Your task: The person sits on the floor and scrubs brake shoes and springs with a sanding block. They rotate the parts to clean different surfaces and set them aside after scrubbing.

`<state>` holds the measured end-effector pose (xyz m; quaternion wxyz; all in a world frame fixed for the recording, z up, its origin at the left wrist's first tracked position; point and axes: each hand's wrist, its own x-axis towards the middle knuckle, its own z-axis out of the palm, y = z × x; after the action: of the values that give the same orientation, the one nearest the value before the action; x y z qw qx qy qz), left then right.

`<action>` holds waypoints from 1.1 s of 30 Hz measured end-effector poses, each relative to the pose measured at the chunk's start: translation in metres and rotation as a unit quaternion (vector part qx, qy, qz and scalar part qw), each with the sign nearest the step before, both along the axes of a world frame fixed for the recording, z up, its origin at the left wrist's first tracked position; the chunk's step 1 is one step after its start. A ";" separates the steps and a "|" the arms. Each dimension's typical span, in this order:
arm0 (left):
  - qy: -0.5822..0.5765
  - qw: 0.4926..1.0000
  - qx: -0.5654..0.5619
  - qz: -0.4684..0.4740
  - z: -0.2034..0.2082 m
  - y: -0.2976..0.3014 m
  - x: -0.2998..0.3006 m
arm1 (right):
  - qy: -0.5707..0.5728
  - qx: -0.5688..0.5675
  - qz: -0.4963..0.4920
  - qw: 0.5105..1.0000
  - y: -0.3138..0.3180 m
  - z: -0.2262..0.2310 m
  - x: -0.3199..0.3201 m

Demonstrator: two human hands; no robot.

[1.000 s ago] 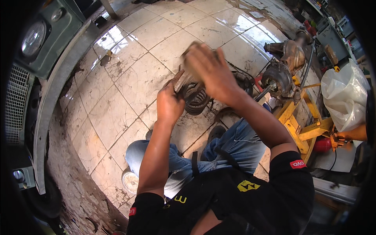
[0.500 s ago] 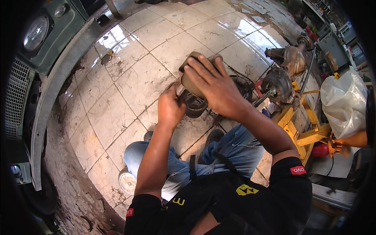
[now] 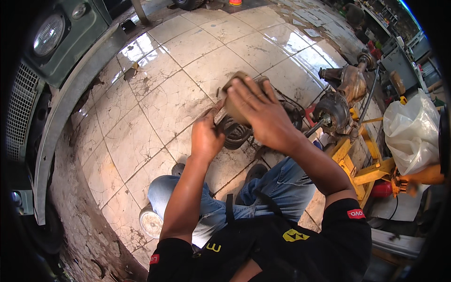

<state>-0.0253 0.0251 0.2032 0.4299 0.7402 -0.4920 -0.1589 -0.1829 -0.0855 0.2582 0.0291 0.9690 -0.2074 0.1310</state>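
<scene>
My left hand [image 3: 207, 137] is closed round the near-left edge of a curved brown plate [image 3: 233, 111], which looks like a brake shoe and is held above the floor. Across the plate's upper face lies my right hand [image 3: 264, 113], fingers stretched out and a little blurred. Whether a thin sheet sits under that palm I cannot tell. Just below the hands a dark coil spring [image 3: 236, 139] shows, partly covered by the plate and the right hand.
A rusty axle housing [image 3: 345, 91] lies on the right, near a yellow metal stand [image 3: 361, 171] and a white plastic bag [image 3: 411, 134]. On the left are a green vehicle's grey bumper [image 3: 63, 103] and headlight. A round tin [image 3: 151, 223] stands by my left knee on the cracked tiles [image 3: 134, 127].
My right hand has slid slightly down and right over the plate, which has tilted. The left hand keeps its hold. The whole view has shifted a little.
</scene>
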 end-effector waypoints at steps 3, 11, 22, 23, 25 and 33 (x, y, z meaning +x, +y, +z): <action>-0.019 1.000 -0.017 -0.010 -0.002 -0.001 0.000 | -0.011 0.015 -0.013 1.000 -0.006 0.004 0.002; -0.040 0.999 -0.022 -0.010 -0.016 -0.002 0.005 | -0.019 0.026 0.017 0.999 -0.004 0.000 0.003; -0.037 0.994 -0.096 -0.028 -0.004 -0.005 -0.002 | -0.070 0.102 -0.071 0.990 -0.013 -0.009 -0.006; -0.030 0.996 -0.083 -0.025 -0.001 -0.002 -0.003 | -0.040 0.039 -0.060 0.997 -0.002 -0.016 -0.002; -0.014 0.998 -0.055 -0.019 0.003 0.000 -0.003 | -0.038 0.050 0.004 0.998 0.002 -0.013 -0.002; -0.020 1.000 -0.004 -0.018 -0.008 0.002 0.002 | -0.048 0.048 0.044 0.997 0.002 -0.011 0.000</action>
<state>-0.0232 0.0269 0.1954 0.4202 0.7324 -0.5143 -0.1502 -0.1833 -0.0831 0.2467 -0.0330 0.9702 -0.1713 0.1684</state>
